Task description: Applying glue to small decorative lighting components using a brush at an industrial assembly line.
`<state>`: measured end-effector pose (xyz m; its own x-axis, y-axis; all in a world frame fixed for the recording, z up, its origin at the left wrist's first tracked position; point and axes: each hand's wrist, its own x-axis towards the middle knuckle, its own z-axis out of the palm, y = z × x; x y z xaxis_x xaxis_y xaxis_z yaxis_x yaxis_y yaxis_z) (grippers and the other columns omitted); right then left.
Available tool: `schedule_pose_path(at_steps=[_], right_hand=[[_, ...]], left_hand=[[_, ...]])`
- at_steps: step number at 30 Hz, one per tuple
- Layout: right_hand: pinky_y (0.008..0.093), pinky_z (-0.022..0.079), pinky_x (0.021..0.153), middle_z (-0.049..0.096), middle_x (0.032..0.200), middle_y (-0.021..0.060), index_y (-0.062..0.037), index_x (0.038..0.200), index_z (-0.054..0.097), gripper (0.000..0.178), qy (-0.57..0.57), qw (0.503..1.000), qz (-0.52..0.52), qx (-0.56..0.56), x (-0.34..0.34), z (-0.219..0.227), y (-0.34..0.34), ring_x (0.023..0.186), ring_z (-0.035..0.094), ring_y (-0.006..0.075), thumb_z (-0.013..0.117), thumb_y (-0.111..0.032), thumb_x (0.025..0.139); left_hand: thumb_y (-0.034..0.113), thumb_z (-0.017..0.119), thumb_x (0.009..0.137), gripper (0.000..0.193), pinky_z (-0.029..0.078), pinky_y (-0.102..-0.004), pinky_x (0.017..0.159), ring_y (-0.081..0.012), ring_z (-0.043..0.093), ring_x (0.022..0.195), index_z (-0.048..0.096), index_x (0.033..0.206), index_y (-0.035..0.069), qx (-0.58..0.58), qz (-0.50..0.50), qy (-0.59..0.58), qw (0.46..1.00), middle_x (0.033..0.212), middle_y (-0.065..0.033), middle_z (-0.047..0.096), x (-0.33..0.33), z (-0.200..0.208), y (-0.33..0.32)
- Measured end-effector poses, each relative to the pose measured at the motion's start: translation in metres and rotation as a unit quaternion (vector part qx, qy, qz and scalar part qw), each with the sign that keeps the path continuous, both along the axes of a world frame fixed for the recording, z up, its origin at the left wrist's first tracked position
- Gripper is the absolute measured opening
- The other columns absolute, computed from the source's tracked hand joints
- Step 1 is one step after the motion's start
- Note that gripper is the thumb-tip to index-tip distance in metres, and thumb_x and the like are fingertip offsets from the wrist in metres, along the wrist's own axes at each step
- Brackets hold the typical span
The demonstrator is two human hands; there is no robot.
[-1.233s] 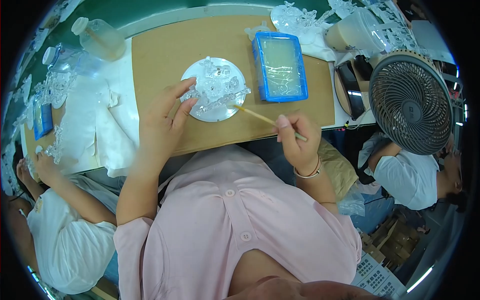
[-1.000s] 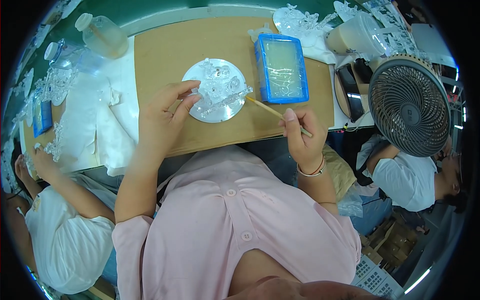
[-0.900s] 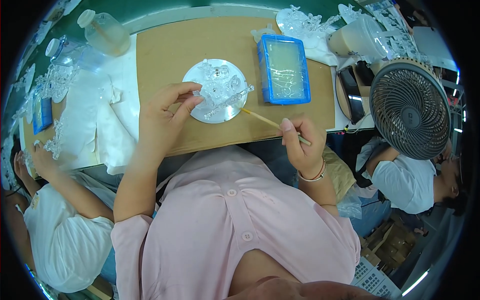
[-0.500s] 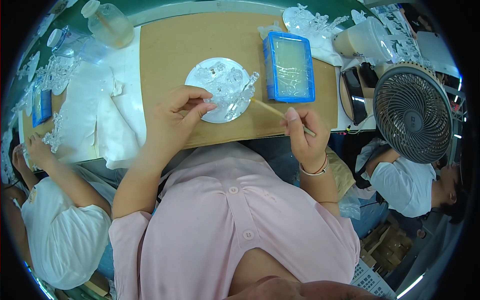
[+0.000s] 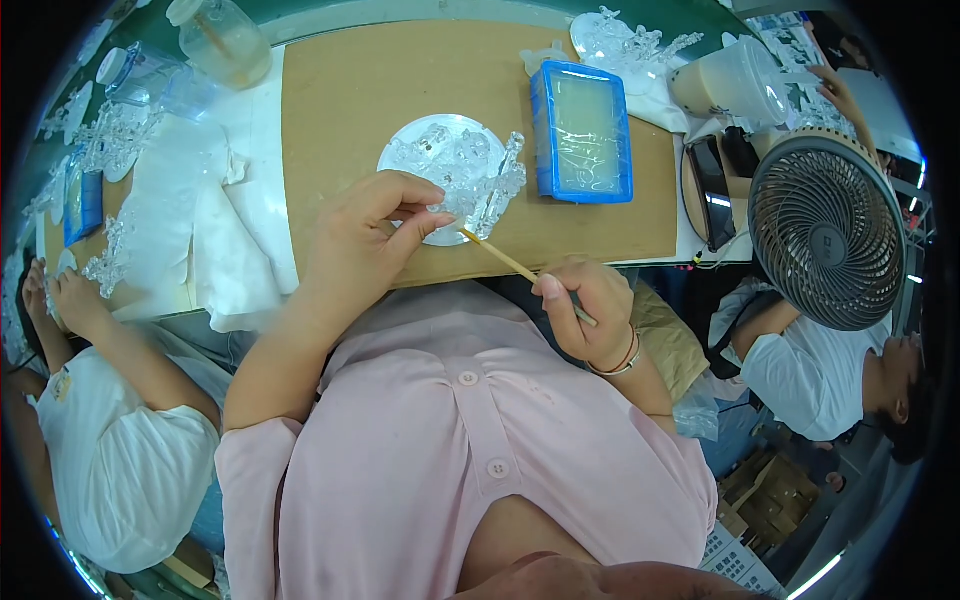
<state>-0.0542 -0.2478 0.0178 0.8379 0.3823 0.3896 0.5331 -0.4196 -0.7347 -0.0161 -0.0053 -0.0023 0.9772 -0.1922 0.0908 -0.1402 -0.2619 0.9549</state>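
My left hand [image 5: 375, 225] is at the near left of a round white plate [image 5: 450, 119] on brown cardboard. Its thumb and fingers pinch a clear plastic piece, mostly hidden by the fingertips. Several clear, knobbly plastic pieces [image 5: 460, 155] lie on the plate, and a longer clear piece [image 5: 502, 180] stands out at its right side. My right hand [image 5: 590, 305] grips a thin wooden stick [image 5: 510, 262] near its back end. The stick's tip points up-left and comes close to the left fingertips at the plate's near edge; whether it touches anything I cannot tell.
Right of the plate lies a blue-rimmed tray [image 5: 541, 140] with a pale, shiny filling. Farther right are a phone [image 5: 710, 190], a translucent tub [image 5: 720, 85] and a black fan [image 5: 825, 235]. Bottles [image 5: 225, 50] and white cloth [image 5: 225, 250] lie left. Co-workers sit on both sides.
My right hand has moved left and nearer to me, bringing the stick's tip from the plate's right side toward my left fingertips. My left hand has shifted slightly right.
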Motion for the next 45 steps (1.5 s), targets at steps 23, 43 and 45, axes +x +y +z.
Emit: schedule_pose_path(at_steps=[23,43,45], right_hand=[[0.0230,0.041,0.047,0.062,0.063,0.0055,-0.0014,0.079,0.057,0.013,-0.004,0.986,-0.162,-0.035,0.010,-0.005,-0.016,0.049,0.053,0.0091,0.056,-0.003,0.092],[0.0279,0.049,0.055,0.065,0.073,0.0080,-0.0034,0.080,0.059,0.012,-0.013,0.984,-0.105,0.140,-0.012,0.012,-0.060,0.061,0.063,0.0182,0.058,-0.009,0.091],[0.0278,0.048,0.054,0.065,0.074,0.0074,-0.0029,0.082,0.058,0.012,0.009,0.986,-0.104,0.130,-0.021,0.010,-0.060,0.060,0.063,0.0175,0.057,-0.008,0.092]], left_hand=[[-0.001,0.070,0.081,0.013,0.053,-0.0239,0.073,-0.0140,0.065,0.081,0.068,0.094,0.000,0.060,-0.016,0.004,0.998,0.092,-0.0080,0.066,-0.001,0.006,0.001],[0.015,0.062,0.092,0.021,0.050,-0.0252,0.073,-0.0129,0.063,0.079,0.068,0.104,-0.002,0.174,0.078,-0.128,0.973,0.093,-0.0090,0.069,0.138,-0.001,0.024],[0.017,0.061,0.091,0.022,0.050,-0.0276,0.072,-0.0166,0.065,0.077,0.068,0.102,-0.001,0.162,0.144,-0.193,0.957,0.093,-0.0111,0.070,0.201,0.004,0.013]])
